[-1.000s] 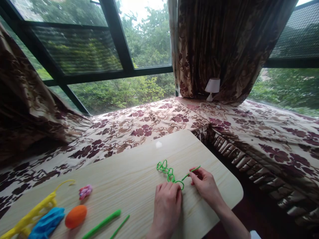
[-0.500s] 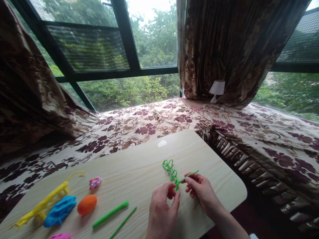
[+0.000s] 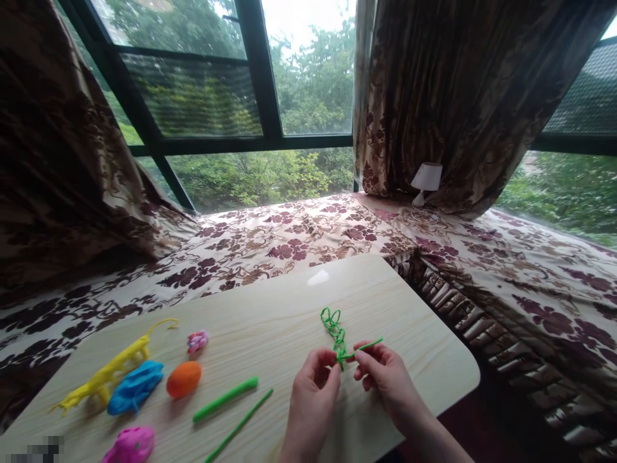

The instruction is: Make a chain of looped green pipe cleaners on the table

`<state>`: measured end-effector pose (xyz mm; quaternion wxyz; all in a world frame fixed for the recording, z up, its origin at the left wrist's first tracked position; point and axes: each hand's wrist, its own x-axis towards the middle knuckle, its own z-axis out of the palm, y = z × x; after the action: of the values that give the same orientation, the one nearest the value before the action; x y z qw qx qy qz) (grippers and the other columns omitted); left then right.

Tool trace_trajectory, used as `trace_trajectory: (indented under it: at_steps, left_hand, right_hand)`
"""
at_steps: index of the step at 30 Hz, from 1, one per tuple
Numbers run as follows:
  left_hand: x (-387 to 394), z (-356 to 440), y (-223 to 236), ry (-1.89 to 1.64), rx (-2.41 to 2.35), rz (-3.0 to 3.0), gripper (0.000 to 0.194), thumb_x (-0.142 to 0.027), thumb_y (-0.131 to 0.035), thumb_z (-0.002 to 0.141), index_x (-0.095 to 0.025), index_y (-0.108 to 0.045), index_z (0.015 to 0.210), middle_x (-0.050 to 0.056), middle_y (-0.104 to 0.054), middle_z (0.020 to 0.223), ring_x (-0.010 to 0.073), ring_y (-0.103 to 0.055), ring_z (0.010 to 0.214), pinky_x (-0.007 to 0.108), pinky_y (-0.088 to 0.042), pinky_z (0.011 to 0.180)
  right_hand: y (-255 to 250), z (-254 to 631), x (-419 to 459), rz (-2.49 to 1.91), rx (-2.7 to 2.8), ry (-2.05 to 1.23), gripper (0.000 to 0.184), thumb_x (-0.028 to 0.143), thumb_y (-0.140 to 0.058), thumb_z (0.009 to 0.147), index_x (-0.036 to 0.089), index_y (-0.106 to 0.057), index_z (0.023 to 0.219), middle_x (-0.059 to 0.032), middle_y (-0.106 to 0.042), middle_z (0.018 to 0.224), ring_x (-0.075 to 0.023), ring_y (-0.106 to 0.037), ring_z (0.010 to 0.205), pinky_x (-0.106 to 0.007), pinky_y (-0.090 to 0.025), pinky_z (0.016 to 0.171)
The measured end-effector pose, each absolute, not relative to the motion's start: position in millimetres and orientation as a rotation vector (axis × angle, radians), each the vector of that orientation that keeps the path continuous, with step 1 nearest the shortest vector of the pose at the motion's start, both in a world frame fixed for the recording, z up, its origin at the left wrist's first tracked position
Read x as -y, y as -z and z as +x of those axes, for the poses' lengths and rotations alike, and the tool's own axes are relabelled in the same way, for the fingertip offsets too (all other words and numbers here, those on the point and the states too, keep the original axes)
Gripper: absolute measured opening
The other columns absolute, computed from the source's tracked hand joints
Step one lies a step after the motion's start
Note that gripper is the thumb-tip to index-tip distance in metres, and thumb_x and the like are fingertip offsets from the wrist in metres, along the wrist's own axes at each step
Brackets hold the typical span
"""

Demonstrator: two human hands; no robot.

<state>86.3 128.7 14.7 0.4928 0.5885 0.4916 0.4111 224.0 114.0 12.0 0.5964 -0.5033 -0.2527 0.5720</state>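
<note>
A chain of thin green loops, which looks like modelling clay, lies on the table and reaches back from my fingers. My left hand is closed, its thumb and forefinger pinching the chain's near end. My right hand is closed too and pinches a thin green clay strip, whose free end sticks out to the right. The strip's other end meets the chain between my hands; whether it is joined is hidden by my fingers. Left of my hands lie a thick green clay roll and a thinner green roll.
On the left of the wood-grain table are a yellow animal figure, a blue figure, an orange egg-shaped lump, a pink figure and a small multicoloured piece. A white lamp stands beyond on the floral cover.
My left thumb and forefinger have closed onto the chain's near end, where they were apart before. The right hand still pinches the strip, now lying flatter. The view has shifted slightly left.
</note>
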Motion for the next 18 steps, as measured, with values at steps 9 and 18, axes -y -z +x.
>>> trace_trajectory:
  at_steps: [9, 18]
  left_hand:
    - [-128, 87, -27, -1.011, -1.209, 1.475, 0.014, -0.031, -0.055, 0.075, -0.018, -0.06, 0.078, -0.002, -0.063, 0.07, 0.012, -0.056, 0.063, 0.023, -0.044, 0.063]
    - [-123, 89, -30, -1.056, -1.278, 1.648, 0.01, -0.029, -0.056, 0.075, -0.02, -0.06, 0.077, -0.002, -0.062, 0.069, 0.0126, -0.056, 0.065, 0.024, -0.044, 0.065]
  right_hand:
    - [-15, 220, -112, -1.141, 0.759, -1.303, 0.031, 0.037, -0.069, 0.067, 0.014, -0.06, 0.085, -0.0035, -0.064, 0.074, -0.0128, -0.055, 0.058, -0.022, -0.04, 0.047]
    - [-17, 217, -109, -1.042, 0.787, -1.374, 0.059, 0.026, -0.074, 0.062, 0.023, -0.045, 0.114, -0.0009, -0.057, 0.089, -0.0126, -0.057, 0.066, -0.02, -0.042, 0.047]
